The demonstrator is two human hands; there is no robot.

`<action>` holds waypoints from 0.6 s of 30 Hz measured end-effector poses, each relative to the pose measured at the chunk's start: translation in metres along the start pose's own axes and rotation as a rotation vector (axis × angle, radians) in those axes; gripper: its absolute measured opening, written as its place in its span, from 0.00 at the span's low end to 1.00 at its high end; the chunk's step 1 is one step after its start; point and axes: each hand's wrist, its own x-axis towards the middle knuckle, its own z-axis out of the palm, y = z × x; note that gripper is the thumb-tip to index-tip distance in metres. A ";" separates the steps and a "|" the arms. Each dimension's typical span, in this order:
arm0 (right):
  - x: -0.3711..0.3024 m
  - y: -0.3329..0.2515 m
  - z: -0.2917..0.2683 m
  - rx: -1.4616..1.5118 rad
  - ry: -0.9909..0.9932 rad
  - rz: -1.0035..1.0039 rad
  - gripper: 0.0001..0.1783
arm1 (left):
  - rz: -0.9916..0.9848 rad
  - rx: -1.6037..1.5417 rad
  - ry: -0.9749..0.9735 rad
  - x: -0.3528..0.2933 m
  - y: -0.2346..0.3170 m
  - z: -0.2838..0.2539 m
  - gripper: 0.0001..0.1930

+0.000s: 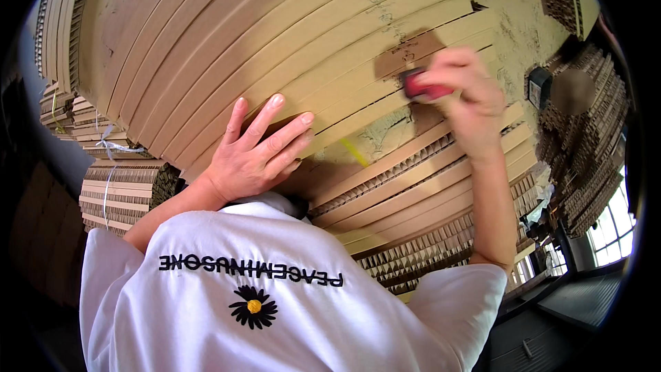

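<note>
My right hand (470,100) is closed round a small red and black block, apparently a hand stamp (421,85), smeared by motion. It is just over the ends of long tan cardboard strips (275,34) lying side by side. A row of small dark printed marks (375,0) runs across the strips above the stamp. Whether the stamp touches the cardboard I cannot tell. To the left, my left hand (258,151) lies with its fingers spread on the near strips, its thumb hidden.
A small dark box (539,87) sits at the board's right edge. Stacked honeycomb cardboard (582,138) rises on the right. Bundles tied with white string (117,193) stand at the left. More strips with corrugated edges (413,172) lie close to my body.
</note>
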 end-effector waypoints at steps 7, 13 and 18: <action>-0.019 -0.006 -0.021 0.036 -0.013 0.057 0.15 | 0.004 0.003 -0.012 -0.002 -0.001 -0.001 0.26; -0.019 0.000 -0.011 -0.179 -0.112 -0.066 0.18 | 0.005 -0.009 -0.022 -0.001 -0.001 -0.001 0.26; -0.014 0.005 -0.013 -0.301 -0.167 -0.180 0.17 | -0.016 -0.001 -0.024 -0.001 0.000 -0.002 0.22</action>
